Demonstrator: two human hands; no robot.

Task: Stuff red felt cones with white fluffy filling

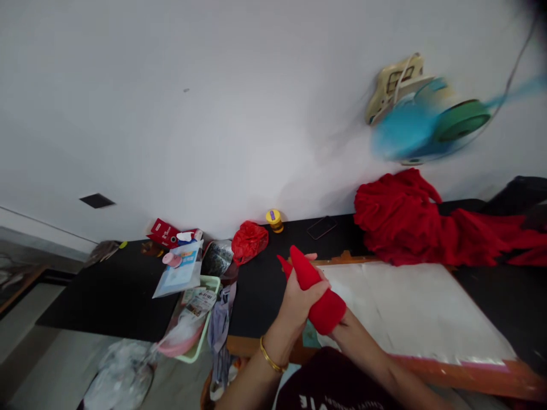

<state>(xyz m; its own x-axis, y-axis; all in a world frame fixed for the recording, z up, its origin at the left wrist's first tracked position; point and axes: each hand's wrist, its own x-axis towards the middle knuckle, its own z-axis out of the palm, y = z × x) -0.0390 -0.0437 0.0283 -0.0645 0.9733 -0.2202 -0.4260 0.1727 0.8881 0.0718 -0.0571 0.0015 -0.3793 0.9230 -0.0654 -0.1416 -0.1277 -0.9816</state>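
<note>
A long, narrow piece of bright red fabric (327,312) is being gripped by the left hand (299,297), its thumb being laid across the cloth and a gold bangle (272,357) being worn on its wrist. The same piece is being wrapped closely about the right hand, which is being mostly covered, so whether it is being held open or closed cannot be told; only the right wrist (341,329) is clearly being exposed at the lower edge. Some fingertips (311,257) are being shown behind the fabric, but their owner cannot be told. The piece is being held above the near-left edge of a white sheet-covered board with orange-brown wooden edging (410,307).

Beyond the hands, a black flat smartphone (322,228) is being supported by the black tabletop (256,293), near a small yellow-lidded jar (274,221) and a crumpled red plastic bag (249,242). A large heap of red cloth (405,222) is being spread along the board's far edge. Farther left, a clear plastic pouch (182,270) is being topped by a small pink round object (171,259), and a pink bowl (183,344) is being held in a pale green plastic basket (197,350). Above the heap, a blurred blue object with a green round part (410,131) is being seen against the white wall (239,114).
</note>
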